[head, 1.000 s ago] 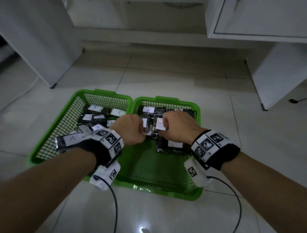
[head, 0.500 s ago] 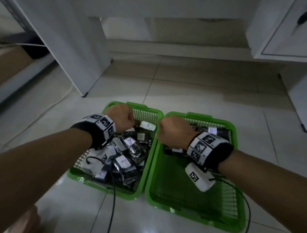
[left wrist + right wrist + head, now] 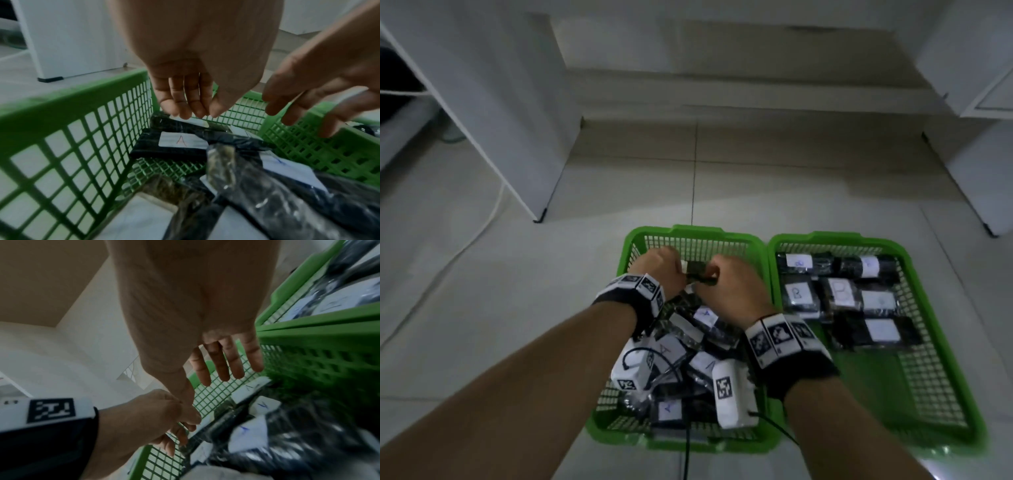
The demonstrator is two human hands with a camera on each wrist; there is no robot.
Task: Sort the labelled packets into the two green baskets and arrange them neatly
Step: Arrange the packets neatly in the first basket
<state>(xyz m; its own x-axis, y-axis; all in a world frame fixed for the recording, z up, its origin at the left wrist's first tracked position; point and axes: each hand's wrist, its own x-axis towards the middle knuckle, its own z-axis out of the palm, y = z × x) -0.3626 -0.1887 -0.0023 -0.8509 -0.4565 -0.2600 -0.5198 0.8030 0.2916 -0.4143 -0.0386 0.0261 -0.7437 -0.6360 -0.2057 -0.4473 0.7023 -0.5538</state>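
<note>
Two green mesh baskets sit side by side on the floor. The left basket (image 3: 688,233) holds a loose jumble of dark packets labelled A (image 3: 705,315). In the right basket (image 3: 822,236), dark packets labelled B (image 3: 799,294) lie in neat rows. Both hands hover over the far end of the left basket, with a dark packet (image 3: 700,275) between them. My left hand (image 3: 664,270) points its straight fingers (image 3: 185,112) down at a flat packet, just beyond an A packet (image 3: 180,141). My right hand (image 3: 222,369) has its fingers straight and spread, gripping nothing.
A white cabinet panel (image 3: 517,137) stands at the left and another white cabinet (image 3: 979,171) at the right. A pale cable (image 3: 482,222) lies on the tiled floor at the left. The wrist cameras' black cables (image 3: 661,363) hang over the left basket's packets.
A second ago both hands were together over the right basket's packets. They have moved left to the far end of the left basket, and the head view has swung with them.
</note>
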